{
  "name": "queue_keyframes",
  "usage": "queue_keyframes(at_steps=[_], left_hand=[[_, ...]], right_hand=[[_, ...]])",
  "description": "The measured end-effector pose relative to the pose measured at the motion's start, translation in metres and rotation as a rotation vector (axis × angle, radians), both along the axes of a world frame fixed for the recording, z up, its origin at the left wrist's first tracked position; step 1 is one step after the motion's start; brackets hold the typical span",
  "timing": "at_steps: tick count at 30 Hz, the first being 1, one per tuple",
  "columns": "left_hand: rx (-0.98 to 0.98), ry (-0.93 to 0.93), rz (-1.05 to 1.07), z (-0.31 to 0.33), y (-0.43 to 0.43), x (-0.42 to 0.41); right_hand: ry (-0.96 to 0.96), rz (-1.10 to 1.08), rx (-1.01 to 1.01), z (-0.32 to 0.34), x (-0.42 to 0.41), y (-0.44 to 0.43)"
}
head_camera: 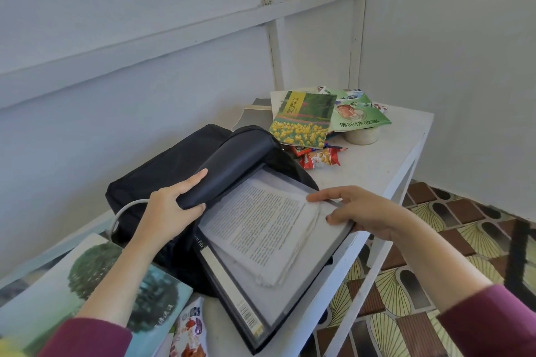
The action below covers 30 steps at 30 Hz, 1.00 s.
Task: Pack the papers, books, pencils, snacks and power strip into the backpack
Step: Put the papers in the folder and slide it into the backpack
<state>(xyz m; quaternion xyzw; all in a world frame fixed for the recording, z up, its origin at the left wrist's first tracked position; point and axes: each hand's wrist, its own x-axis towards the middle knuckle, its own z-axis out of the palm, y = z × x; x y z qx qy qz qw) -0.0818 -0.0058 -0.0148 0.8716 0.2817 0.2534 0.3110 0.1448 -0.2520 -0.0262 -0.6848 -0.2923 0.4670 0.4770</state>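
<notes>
Left hand [171,206] is curled round the backpack [156,174] flap [232,159], holding it up. Right hand [356,211] pinches the folder [293,293] edge, with printed papers [261,229] on top. The folder's top end is inside the backpack's mouth and the rest sticks out over the table [377,165].

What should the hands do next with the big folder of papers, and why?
Probably slide the folder deeper into the backpack with the right hand. The left hand holds the flap up, the folder's far end is already under it, and the rest, with the papers, lies outside on the table.
</notes>
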Motion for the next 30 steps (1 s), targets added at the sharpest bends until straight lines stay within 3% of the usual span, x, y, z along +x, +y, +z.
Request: queue_keyframes(at_steps=[8,14,22,30], left_hand=[[0.021,-0.003,-0.028,0.003,0.0,0.0],[0.011,-0.026,-0.007,0.002,-0.001,0.001],[0.021,-0.012,-0.024,0.002,0.0,0.0],[0.029,-0.026,-0.012,0.009,0.0,0.002]], right_hand=[[-0.037,-0.069,-0.015,0.014,0.011,0.031],[0.202,-0.285,0.18,-0.004,-0.011,0.038],[0.164,-0.184,-0.007,-0.004,-0.012,0.018],[0.233,-0.335,0.014,-0.01,-0.018,0.057]])
